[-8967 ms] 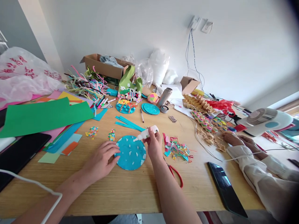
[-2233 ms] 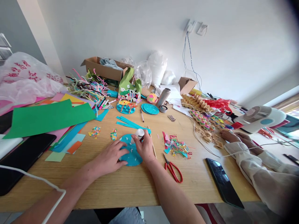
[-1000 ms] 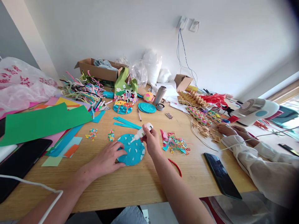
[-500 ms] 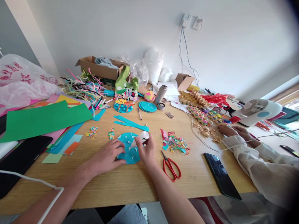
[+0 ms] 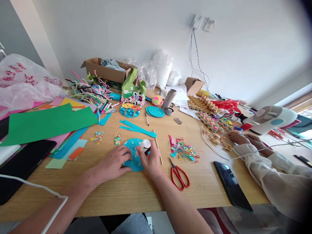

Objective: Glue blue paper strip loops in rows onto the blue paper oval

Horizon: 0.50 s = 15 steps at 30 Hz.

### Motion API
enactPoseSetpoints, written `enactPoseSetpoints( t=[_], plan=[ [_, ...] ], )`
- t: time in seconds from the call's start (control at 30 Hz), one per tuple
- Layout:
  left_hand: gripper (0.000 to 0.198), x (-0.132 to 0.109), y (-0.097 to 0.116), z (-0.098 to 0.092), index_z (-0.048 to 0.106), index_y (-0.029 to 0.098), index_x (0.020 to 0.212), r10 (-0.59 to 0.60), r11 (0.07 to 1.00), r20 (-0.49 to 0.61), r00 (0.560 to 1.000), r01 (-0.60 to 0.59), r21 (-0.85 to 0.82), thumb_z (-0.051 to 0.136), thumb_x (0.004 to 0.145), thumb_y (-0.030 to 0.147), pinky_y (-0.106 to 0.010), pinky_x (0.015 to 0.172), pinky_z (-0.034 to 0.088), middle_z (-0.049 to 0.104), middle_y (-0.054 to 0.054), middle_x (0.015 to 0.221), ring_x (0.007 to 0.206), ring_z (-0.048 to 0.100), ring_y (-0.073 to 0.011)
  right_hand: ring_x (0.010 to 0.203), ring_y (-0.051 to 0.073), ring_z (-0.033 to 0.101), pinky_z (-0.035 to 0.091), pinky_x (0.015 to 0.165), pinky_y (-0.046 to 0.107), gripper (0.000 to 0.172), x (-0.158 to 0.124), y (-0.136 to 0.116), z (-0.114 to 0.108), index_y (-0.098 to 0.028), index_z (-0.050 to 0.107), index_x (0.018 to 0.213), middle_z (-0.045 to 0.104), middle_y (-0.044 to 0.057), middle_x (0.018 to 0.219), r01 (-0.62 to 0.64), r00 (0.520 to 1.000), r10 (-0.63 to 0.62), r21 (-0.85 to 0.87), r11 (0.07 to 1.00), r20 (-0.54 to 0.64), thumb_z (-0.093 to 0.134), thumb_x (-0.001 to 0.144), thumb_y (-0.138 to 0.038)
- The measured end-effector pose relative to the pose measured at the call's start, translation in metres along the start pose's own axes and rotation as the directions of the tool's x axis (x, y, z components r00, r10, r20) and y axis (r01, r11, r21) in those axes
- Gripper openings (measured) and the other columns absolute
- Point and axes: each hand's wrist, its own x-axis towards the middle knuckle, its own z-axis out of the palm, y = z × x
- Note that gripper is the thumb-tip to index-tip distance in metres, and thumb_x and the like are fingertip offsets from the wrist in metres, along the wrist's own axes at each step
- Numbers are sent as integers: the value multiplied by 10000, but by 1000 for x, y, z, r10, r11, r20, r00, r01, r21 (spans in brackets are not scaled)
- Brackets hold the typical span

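Your right hand [image 5: 151, 160] reached over a round blue disc [image 5: 135, 164] lying on the wooden counter [image 5: 131, 198], its grip wrapped around a white squeeze bottle [image 5: 146, 144], the base turned up toward you. Your left hand [image 5: 116, 161] lay palm-down at the disc's left edge, touching it with fingers spread and bent, its grip loose. One second earlier the bottle had slanted, nozzle visible; now it stood steeper and your hand hid the tip. The red-handled scissors [image 5: 175, 167], then mostly behind your forearm, showed in full, and a thin stick [image 5: 158, 148] had come into view beside your right hand. At the back, a topless cardboard box [image 5: 109, 74] held pale blue, fabric-like items [image 5: 112, 64].
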Motion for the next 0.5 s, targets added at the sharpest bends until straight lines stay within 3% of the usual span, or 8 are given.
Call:
enactPoseSetpoints(
  t=[0.5],
  plan=[
    [242,-1,-2,3,660,218,978,9,1000,-16,1000,-9,-4,777,766,243,-450,962,465,636,-49,1096,1087,557,-266,519,114,454,359,500,232,255,1,-7,-3,-235,452,807,520,-56,607,-3,999,4,19,1000,-43,616,862,-423]
  ],
)
